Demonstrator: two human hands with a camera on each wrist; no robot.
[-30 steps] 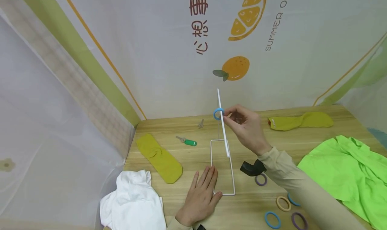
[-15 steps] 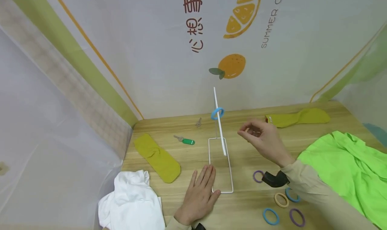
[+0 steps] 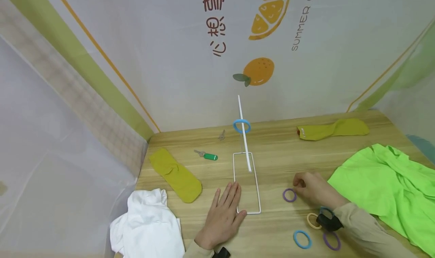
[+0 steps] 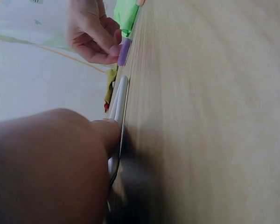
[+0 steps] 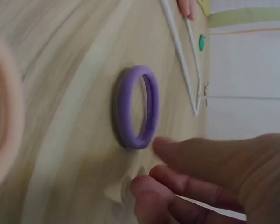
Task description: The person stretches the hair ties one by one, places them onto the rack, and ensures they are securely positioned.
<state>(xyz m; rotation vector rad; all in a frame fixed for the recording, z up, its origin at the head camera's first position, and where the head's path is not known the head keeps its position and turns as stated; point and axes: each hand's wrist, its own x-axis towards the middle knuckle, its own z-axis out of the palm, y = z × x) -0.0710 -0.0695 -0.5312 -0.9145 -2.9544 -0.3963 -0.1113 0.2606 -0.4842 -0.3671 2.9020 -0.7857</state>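
My left hand [image 3: 221, 220] lies flat with straight fingers over the left side of the white wire stand's base [image 3: 259, 197]. A blue ring [image 3: 234, 126] hangs on the stand's white upper bar [image 3: 246, 152]. On the right, my right hand [image 3: 316, 188] is low beside a purple ring [image 3: 284, 197] lying on the table. In the right wrist view the thumb tip comes close to the edge of this purple ring [image 5: 125, 109]. The fingers are loosely bent with a gap to the thumb; no ring is between them. Whether the thumb touches it I cannot tell.
Near the right wrist lie another blue ring [image 3: 295, 240], a beige ring [image 3: 308, 221] and a second purple ring [image 3: 331, 247]. A green cloth [image 3: 387, 186] is at right, white cloth [image 3: 149, 224] at left. Yellow-green socks [image 3: 176, 175] and keys [image 3: 210, 157] lie around the stand.
My right hand has let go of the blue ring, which now hangs on the bar, and has come down and right to the purple ring. My left hand stays on the base.
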